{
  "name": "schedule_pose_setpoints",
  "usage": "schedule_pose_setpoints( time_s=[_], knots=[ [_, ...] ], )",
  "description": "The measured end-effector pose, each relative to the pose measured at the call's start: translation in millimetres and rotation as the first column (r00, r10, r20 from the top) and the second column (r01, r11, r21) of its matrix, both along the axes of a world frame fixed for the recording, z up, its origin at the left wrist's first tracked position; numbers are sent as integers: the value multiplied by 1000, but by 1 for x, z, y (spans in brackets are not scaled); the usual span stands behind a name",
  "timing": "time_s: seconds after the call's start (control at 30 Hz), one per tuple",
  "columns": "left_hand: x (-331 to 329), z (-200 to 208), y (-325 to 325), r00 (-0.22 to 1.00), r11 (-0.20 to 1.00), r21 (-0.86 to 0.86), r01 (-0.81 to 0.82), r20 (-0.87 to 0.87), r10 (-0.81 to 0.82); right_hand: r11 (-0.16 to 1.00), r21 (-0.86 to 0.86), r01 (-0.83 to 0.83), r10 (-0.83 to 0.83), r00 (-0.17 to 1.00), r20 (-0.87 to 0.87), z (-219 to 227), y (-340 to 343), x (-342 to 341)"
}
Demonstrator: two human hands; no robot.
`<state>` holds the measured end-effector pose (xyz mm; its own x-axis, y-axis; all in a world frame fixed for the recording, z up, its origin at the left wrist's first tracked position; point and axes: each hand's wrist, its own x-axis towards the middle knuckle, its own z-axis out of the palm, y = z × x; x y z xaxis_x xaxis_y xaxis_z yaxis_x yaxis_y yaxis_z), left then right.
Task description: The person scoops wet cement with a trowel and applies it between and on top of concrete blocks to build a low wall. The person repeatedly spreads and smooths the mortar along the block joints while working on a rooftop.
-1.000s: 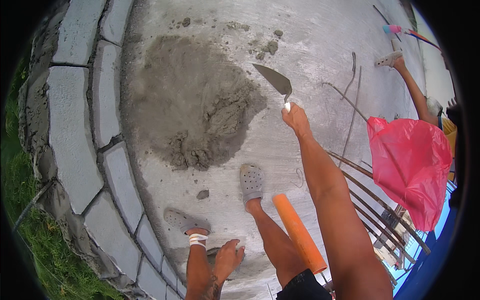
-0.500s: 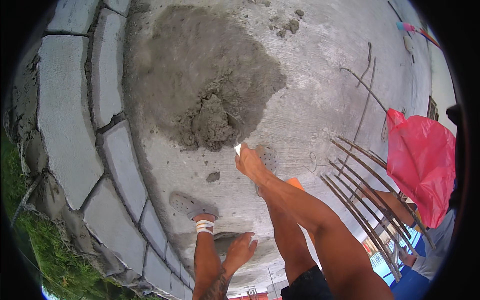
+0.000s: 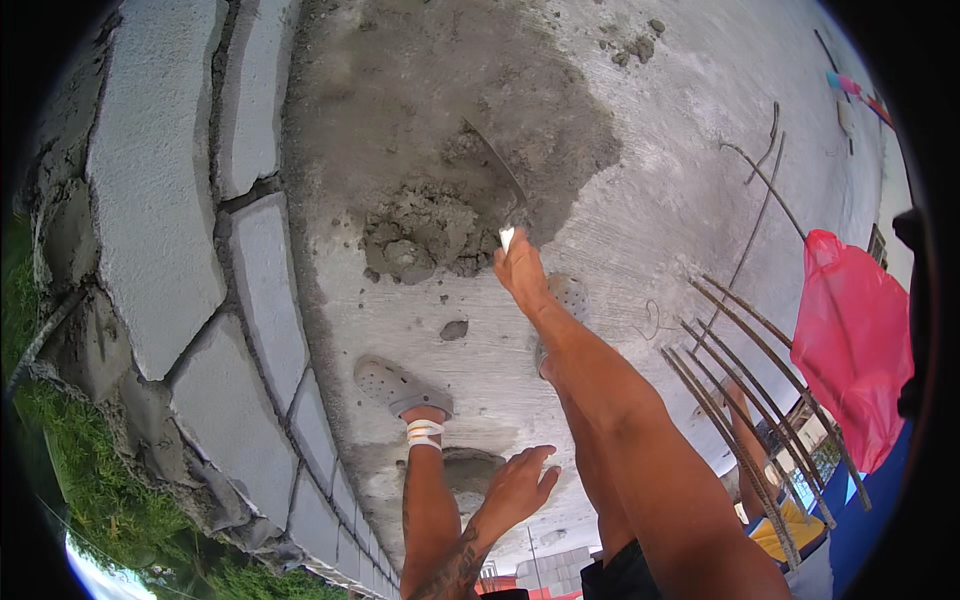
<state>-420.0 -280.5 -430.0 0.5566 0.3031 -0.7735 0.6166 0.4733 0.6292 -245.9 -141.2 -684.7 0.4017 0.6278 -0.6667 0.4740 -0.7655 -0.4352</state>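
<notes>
My right hand (image 3: 522, 265) is closed round the white handle of a trowel (image 3: 510, 180). The blade, seen nearly edge-on, points away to the far left above wet grey mortar. Just left of this hand lies a lumpy mortar heap (image 3: 420, 228), on a wide damp patch spread over the concrete floor. My left hand (image 3: 517, 487) hangs lower down with its fingers stretched out, holding nothing. Below it, partly covered, a round dark hollow or wet spot (image 3: 465, 470) shows in the floor.
A low wall of grey blocks (image 3: 265, 290) curves along the left, with grass (image 3: 110, 480) beyond. Bare rebar rods (image 3: 740, 440) stick up at right beside a red plastic sheet (image 3: 850, 350). My feet wear grey clogs (image 3: 395, 385). Another person's leg (image 3: 745, 440) shows behind the rods.
The trowel blade has swung up and shows at longer length, clear of the heap. The heap looks flatter and more broken. My view has shifted, moving the scene a little rightward.
</notes>
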Motion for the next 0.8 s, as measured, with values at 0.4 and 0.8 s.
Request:
schedule_pose_setpoints(
  time_s=[0.4,0.8],
  knots=[
    [-31,-1,22,998,980,195,36,-53,-26,908,-342,243,-255,967,13,55,-79,65],
    [-28,-9,22,999,993,122,6,-52,0,980,-176,-90,7,907,-421,33,3,-24]
  ],
)
